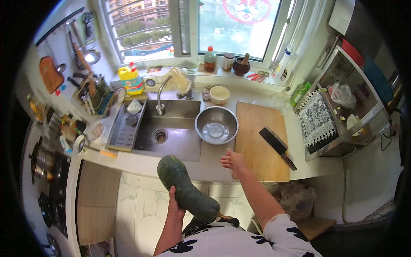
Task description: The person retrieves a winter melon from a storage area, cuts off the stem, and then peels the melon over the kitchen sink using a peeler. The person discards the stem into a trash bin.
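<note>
A long dark green squash (pixel 189 191) with a brown stem lies in my left hand (pixel 176 205), held in front of my body below the counter's front edge. My right hand (pixel 233 160) reaches over the counter at the left edge of a wooden cutting board (pixel 257 128), fingers apart and holding nothing. On the board's right half rests a cleaver (pixel 274 143) with a dark blade, its handle towards the near right corner. A stainless steel bowl (pixel 216 125) stands between the sink (pixel 173 128) and the board, just beyond my right hand.
Behind the steel bowl stands a small cream bowl (pixel 219 94). The faucet (pixel 160 96) arches over the sink, with a yellow jug (pixel 131 82) behind. A glass-sided cabinet (pixel 346 106) stands on the right. Plastic bags (pixel 297 199) sit below the counter at the right.
</note>
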`<action>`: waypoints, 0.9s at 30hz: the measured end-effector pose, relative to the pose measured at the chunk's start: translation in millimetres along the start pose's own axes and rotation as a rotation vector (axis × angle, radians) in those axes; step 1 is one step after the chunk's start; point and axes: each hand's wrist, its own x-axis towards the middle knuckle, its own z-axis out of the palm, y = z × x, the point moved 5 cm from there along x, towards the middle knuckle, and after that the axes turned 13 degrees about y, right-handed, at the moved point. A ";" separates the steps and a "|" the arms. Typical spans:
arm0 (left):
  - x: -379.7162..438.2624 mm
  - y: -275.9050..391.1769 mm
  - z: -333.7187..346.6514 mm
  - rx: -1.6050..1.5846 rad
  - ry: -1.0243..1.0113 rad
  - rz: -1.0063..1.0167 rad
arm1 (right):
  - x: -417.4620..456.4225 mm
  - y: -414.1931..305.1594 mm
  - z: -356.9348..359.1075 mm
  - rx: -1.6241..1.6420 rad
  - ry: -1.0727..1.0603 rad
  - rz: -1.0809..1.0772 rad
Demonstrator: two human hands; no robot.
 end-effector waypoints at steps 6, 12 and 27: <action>41.5 9.9 35.8 0.109 0.074 -0.018 | 78.2 -3.6 21.2 0.074 0.101 0.065; 64.3 3.0 71.5 0.117 0.131 0.011 | 95.4 -25.0 20.1 0.067 0.197 -0.002; 106.8 -42.6 134.6 0.029 0.541 0.174 | 255.1 -193.8 -138.4 0.368 0.423 -0.148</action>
